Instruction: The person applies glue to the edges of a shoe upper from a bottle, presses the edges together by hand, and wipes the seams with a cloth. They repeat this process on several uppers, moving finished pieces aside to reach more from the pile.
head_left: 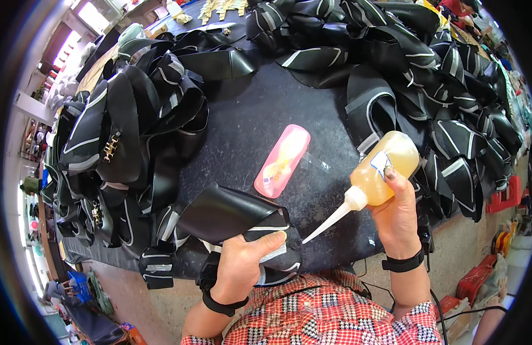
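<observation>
Left hand (243,264) clamped on a black leather piece (231,215) with a white edge stripe, at the near edge of the table (248,121), thumb pressing the stripe. Right hand (395,215) wrapped around a squeeze bottle (378,169) of amber liquid, tilted, its long white nozzle (329,221) pointing down-left, tip just beside the leather piece near the left thumb. A pink oblong case (281,161) lies on the dark table just behind the piece. Heaps of similar black pieces (128,126) ring the table left, back and right. Both wrists wear black bands.
</observation>
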A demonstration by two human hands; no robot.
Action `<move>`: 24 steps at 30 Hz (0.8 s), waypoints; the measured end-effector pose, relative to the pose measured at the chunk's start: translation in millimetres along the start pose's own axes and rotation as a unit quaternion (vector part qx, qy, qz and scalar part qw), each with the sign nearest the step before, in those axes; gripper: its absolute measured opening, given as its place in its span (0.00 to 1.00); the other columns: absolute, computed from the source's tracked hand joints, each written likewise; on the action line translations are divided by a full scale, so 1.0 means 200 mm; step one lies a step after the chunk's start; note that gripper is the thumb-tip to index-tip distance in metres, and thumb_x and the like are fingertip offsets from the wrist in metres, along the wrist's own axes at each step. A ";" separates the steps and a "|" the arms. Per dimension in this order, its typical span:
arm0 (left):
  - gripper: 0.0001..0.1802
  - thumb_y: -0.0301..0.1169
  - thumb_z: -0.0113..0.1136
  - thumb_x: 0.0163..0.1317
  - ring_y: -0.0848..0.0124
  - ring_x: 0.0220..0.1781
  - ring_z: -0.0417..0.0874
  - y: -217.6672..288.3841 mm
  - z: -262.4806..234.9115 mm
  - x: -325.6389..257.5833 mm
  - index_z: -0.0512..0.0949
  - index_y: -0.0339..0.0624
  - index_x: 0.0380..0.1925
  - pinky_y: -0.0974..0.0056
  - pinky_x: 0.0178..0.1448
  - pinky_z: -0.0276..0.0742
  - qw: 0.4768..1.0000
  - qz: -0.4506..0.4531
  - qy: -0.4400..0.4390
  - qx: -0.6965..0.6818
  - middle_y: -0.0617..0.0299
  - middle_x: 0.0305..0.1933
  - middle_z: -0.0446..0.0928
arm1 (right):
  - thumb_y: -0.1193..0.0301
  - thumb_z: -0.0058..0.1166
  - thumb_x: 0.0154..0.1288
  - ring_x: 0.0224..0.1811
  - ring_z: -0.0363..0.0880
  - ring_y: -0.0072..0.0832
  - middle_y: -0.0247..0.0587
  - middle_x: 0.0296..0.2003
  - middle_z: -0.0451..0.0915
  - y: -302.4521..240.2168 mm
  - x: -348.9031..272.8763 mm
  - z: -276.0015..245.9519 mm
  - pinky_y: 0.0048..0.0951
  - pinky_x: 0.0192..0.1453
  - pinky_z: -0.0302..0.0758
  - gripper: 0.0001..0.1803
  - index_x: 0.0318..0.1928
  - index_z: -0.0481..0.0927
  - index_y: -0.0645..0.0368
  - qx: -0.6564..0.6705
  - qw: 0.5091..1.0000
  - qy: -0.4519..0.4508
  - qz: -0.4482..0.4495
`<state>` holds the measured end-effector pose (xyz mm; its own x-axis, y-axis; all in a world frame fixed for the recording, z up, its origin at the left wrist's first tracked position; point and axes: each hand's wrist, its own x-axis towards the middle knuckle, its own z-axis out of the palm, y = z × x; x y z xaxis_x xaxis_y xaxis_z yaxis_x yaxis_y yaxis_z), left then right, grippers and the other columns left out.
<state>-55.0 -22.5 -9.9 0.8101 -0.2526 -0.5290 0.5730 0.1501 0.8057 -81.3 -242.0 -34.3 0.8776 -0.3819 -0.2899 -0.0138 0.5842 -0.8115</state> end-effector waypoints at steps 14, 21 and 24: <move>0.10 0.21 0.57 0.49 0.74 0.31 0.78 0.00 -0.02 0.01 0.76 0.33 0.34 0.71 0.38 0.73 1.000 -0.023 0.007 -0.010 0.60 0.32 0.77 | 0.57 0.52 0.54 0.43 0.76 0.46 0.59 0.44 0.72 -0.10 -0.06 -0.11 0.41 0.45 0.77 0.33 0.55 0.61 0.64 0.270 0.933 -0.119 0.205; 0.07 0.23 0.58 0.50 0.76 0.31 0.77 0.01 0.00 -0.01 0.77 0.32 0.31 0.73 0.36 0.71 0.999 -0.026 0.007 0.044 0.62 0.30 0.77 | 0.61 0.49 0.58 0.44 0.76 0.35 0.44 0.40 0.75 0.04 0.00 -0.01 0.36 0.44 0.76 0.23 0.50 0.65 0.60 0.056 0.995 0.033 0.072; 0.07 0.24 0.58 0.50 0.76 0.31 0.77 -0.01 -0.01 0.00 0.77 0.32 0.30 0.73 0.36 0.71 0.998 -0.031 0.006 0.045 0.62 0.30 0.77 | 0.61 0.49 0.58 0.42 0.77 0.31 0.42 0.40 0.75 0.05 -0.01 0.02 0.34 0.43 0.76 0.22 0.48 0.67 0.60 0.008 0.999 0.024 0.027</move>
<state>-55.5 -20.8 -12.5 0.7749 -0.2480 -0.5814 0.6093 0.0483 0.7915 -80.6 -233.7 -39.4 0.8522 -0.3825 -0.3570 -0.0526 0.6162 -0.7858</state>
